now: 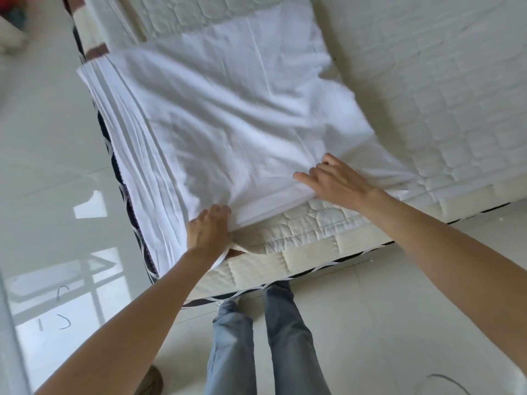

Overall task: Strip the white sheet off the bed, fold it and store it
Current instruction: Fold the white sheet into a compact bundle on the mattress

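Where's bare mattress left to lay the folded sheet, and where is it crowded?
Free: the quilted mattress right of the white sheet, out to its right edge, plus a narrow strip along the near edge between the hands. Crowded: the near left corner, where the left hand grips the sheet's corner and the right hand presses its near edge.

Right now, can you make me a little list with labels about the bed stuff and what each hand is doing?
sheet: white sheet, folded over, lying on the near corner of the bed, one side hanging over the edge
mattress: quilted mattress, bare beside the sheet
left hand: left hand grips the sheet at the mattress corner
right hand: right hand rests on the sheet's near edge, fingers spread
floor: pale shiny floor
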`<state>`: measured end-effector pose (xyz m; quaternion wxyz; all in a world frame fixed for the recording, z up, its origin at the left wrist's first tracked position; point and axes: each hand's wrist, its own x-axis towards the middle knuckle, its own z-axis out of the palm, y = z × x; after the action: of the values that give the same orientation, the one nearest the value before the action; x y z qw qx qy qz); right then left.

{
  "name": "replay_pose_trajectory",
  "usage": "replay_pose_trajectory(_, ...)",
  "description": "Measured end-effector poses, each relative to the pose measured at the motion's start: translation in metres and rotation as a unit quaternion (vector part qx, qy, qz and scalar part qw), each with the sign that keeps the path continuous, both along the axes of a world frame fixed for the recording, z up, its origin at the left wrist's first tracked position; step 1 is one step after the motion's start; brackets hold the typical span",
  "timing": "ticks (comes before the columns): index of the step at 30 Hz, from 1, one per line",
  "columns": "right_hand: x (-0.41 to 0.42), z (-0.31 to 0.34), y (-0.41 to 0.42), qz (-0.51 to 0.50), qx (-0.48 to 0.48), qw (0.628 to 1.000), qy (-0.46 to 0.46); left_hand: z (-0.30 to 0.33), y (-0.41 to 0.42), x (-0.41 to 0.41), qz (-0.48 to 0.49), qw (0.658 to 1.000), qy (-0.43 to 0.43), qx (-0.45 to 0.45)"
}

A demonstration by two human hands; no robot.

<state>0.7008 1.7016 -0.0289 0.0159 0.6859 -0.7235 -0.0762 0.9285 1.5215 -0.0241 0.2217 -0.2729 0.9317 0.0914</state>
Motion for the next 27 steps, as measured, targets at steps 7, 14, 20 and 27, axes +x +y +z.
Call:
replay_pose_trajectory(7, -0.004, 0.035, 0.007, -0.022, 0.038, 0.995, -0.094, 0.042, -0.035, -0.013, -0.099, 0.991, 0.007, 0.094)
replay_pose_trajectory(14, 0.007, 0.046, 0.048, -0.046, 0.043, 0.981, -0.182, 0.054, 0.004, 0.017, -0.051, 0.992, -0.051, 0.100)
replay_pose_trajectory(20, -0.013, 0.052, 0.008, -0.151, -0.109, 0.978, -0.094, 0.069, -0.037, -0.005, 0.145, 0.984, 0.104, -0.012)
replay_pose_trajectory(27, -0.079, 0.083, -0.084, -0.242, -0.095, 0.963, 0.069, 0.086, -0.119, -0.081, 0.031, 0.970, 0.203, -0.130)
